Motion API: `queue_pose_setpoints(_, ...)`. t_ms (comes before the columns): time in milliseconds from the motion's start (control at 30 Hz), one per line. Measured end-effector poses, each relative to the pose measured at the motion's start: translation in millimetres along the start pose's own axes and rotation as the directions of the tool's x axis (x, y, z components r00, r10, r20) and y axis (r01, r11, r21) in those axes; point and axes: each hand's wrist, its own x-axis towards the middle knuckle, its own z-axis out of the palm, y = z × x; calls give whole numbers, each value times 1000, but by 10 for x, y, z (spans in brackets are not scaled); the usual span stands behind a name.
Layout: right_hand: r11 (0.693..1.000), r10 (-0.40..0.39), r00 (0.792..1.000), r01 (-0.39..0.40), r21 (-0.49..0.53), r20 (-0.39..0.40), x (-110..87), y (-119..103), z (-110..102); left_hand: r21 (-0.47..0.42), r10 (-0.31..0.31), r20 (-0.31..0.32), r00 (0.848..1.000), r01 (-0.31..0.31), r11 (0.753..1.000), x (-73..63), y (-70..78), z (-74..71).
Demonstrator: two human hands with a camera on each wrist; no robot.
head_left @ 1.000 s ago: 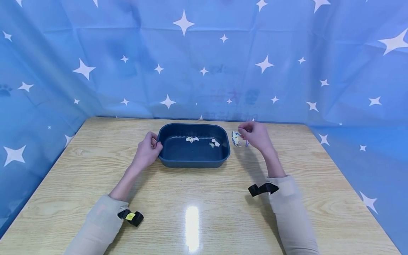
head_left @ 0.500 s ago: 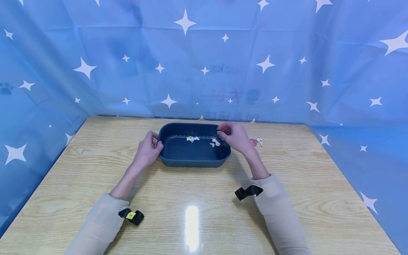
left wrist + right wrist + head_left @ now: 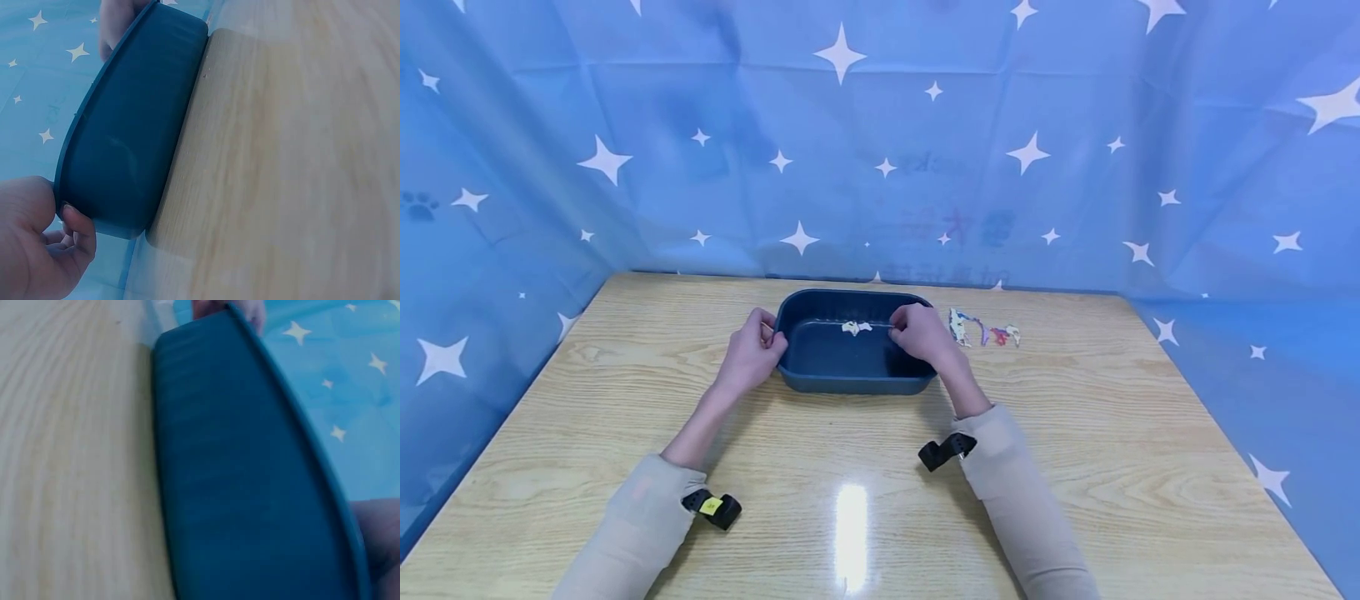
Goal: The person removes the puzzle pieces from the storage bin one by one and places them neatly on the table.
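Note:
A dark blue plastic basin (image 3: 857,386) stands on the table towards its back edge. My left hand (image 3: 752,352) grips the basin's left rim, its thumb and fingers on either side in the left wrist view. Over the basin's right end is my right hand (image 3: 921,335), its fingertips lowered inside the rim; whether they pinch anything cannot be seen. Pale irregular scraps (image 3: 856,328) lie on the basin floor near the back. To the right of the basin, a whitish-blue scrap (image 3: 958,327), a purple one (image 3: 984,333) and a red one (image 3: 1000,336) lie in a row.
A wood-grain table (image 3: 790,500) runs under everything. Behind it hangs a blue cloth (image 3: 880,125) with white stars. A black wrist camera (image 3: 947,451) sits on the right sleeve and another (image 3: 713,507) on the left.
My right hand has moved left, from beside the scraps on the table, past the rim and into the basin. It now covers the scraps at that end. The left hand keeps its grip.

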Motion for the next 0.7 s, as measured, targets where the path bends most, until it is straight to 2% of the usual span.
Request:
queue_pose_setpoints(300,990,97,995,-97,-101,-4,30,-40,133,-4,2,-1,1000,-2,1000,3,-7,7)
queue_pose_setpoints(467,977,110,994,-108,-182,-3,46,-50,196,3,-1,-3,1000,1,1000,2,-3,12)
queue_pose_setpoints(700,984,147,989,-145,-103,12,52,-64,205,-2,-7,2,1000,7,1000,1,-5,9)
